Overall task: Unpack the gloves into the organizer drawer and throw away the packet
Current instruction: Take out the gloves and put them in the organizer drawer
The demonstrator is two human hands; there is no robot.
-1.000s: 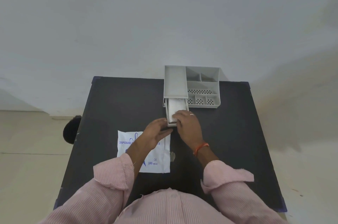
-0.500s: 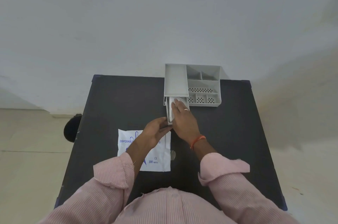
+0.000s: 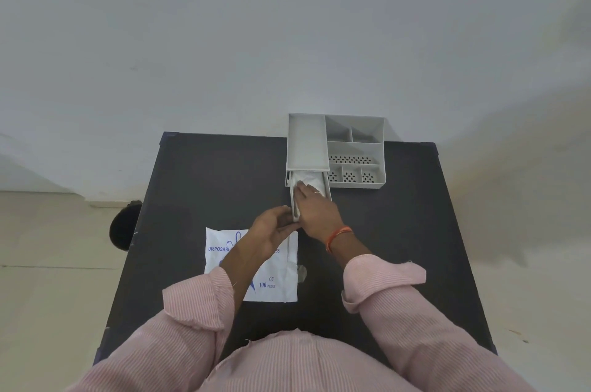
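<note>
A grey desk organizer [image 3: 355, 148] stands at the table's far edge with its drawer [image 3: 329, 191] pulled out toward me. White gloves [image 3: 308, 179] lie in the drawer. My right hand [image 3: 315, 209] reaches into the drawer, fingers flat on the gloves. My left hand [image 3: 271, 227] grips the drawer's front left corner. The white glove packet [image 3: 281, 279], printed in blue, lies flat on the table under my left forearm.
The black table [image 3: 204, 174] stands against a pale wall. A dark round object [image 3: 123, 227] sits on the floor by the table's left edge. A small clear scrap [image 3: 301, 273] lies beside the packet.
My right hand has slid forward from the drawer's front end, deeper into the drawer onto the gloves. My left hand has stayed at the drawer's front.
</note>
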